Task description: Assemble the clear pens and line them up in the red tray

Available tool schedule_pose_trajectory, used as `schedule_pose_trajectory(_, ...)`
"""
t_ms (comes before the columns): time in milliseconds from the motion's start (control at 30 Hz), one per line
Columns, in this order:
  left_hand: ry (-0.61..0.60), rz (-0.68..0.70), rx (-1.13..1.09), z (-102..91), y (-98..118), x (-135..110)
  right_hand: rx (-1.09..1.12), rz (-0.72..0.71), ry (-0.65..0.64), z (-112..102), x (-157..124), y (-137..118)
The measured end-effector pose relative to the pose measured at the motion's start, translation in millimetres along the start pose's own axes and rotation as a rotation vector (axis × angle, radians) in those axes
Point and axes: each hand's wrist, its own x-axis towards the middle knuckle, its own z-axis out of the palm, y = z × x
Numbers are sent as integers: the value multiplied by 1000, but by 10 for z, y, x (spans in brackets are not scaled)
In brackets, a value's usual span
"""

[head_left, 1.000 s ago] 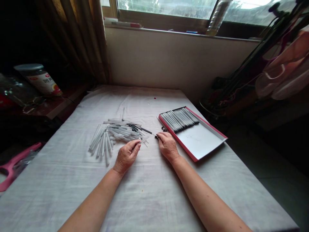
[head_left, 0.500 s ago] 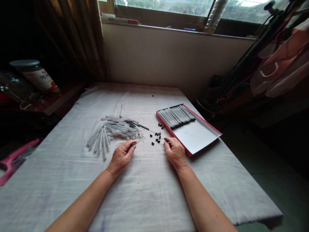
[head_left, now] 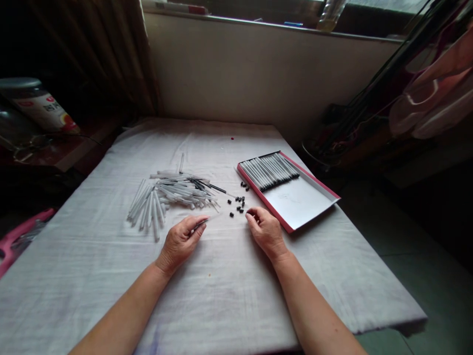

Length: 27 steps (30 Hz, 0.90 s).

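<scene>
The white cloth (head_left: 221, 296) is bare from 4 to 8 o'clock of both hands, so there is lots of room there. From the left hand (head_left: 179, 241), a pile of clear tubes (head_left: 166, 195) blocks the way at 12 o'clock. The one tube (head_left: 207, 220) it pinches pokes toward 2 o'clock, into the gap between the hands. From the right hand (head_left: 266, 230), little black caps (head_left: 238, 204) lie close at 11 o'clock. The red tray (head_left: 303, 199) sits just beside it at 2 o'clock.
</scene>
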Motion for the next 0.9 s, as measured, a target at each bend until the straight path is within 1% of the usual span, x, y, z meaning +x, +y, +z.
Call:
schedule_pose_trajectory(67,-25,46,11,-7,22,-4,284,106,-15,53,-11,-75)
schedule_pose_trajectory(167,-61,76,47,-13,43,-17,669,327,-106,94,-9,-182)
schedule_pose_trajectory(267,-84,92,77,-15,47,-33,934,553,-183,77,12,-245)
schedule_pose_trajectory(333,-91,105,86,-12,50,-39,1042,645,-193,57,25,-266)
schedule_pose_trajectory(433,-100,113,85,2,72,-36,1121,678,-202,42,29,-290)
schedule_pose_trajectory(633,-138,126,90,23,130,-23,1126,699,-315,68,-14,-304)
schedule_pose_trajectory(900,-165,119,114,15,121,-28,1073,585,-352,118,-51,-279)
